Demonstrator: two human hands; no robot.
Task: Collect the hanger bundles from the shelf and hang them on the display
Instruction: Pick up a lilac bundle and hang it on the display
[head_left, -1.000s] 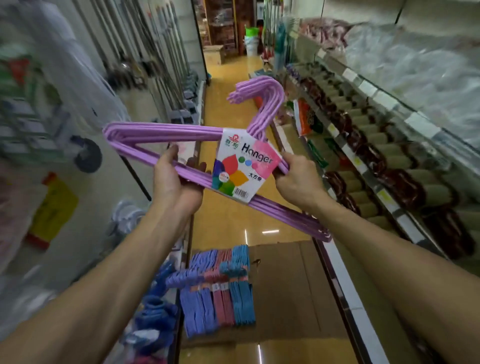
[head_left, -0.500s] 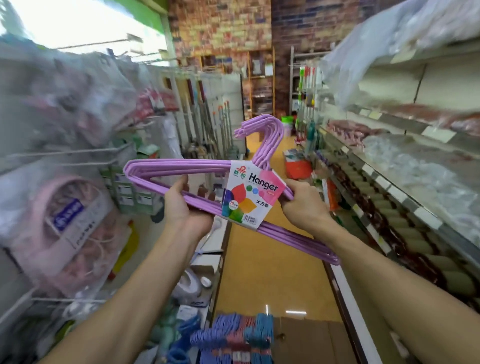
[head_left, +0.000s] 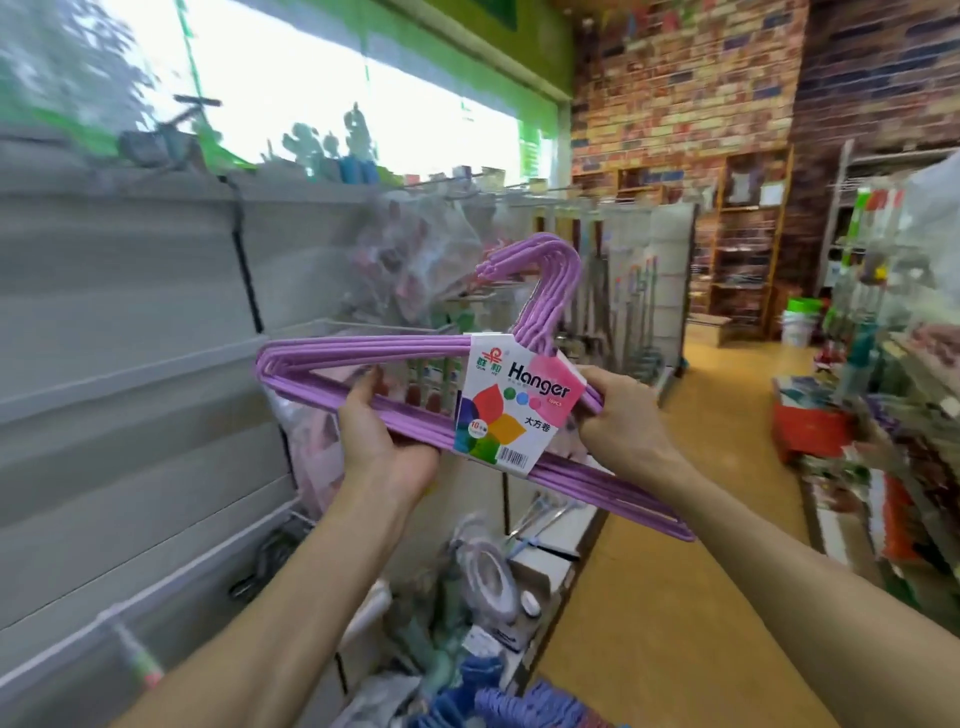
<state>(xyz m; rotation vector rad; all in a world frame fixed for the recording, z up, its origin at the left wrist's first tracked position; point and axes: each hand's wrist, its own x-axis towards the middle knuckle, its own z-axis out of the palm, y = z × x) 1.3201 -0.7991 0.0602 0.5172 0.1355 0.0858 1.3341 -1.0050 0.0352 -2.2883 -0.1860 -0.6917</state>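
Observation:
A bundle of purple hangers (head_left: 395, 351) with a white and pink "Hanger" label is held up at chest height in the aisle. My left hand (head_left: 379, 431) grips its lower bar left of the label. My right hand (head_left: 618, 415) holds the bundle right of the label, near the neck. The hooks point up and to the left. More hanger bundles (head_left: 514, 701), blue and purple, show at the bottom edge. The grey slat-wall display (head_left: 130, 364) stands on the left, close to the bundle's left tip.
Metal pegs with bagged goods (head_left: 415, 249) jut from the left wall behind the bundle. Packaged items (head_left: 483, 577) lie on the low shelf below. A stocked shelf unit (head_left: 883, 415) runs along the right. The yellow floor aisle (head_left: 701, 415) leads to a brick back wall.
The view has tilted up and turned left toward the slat-wall display. Both hands have lifted the purple bundle with it, keeping the same grip. The floor pile has dropped to the frame's bottom.

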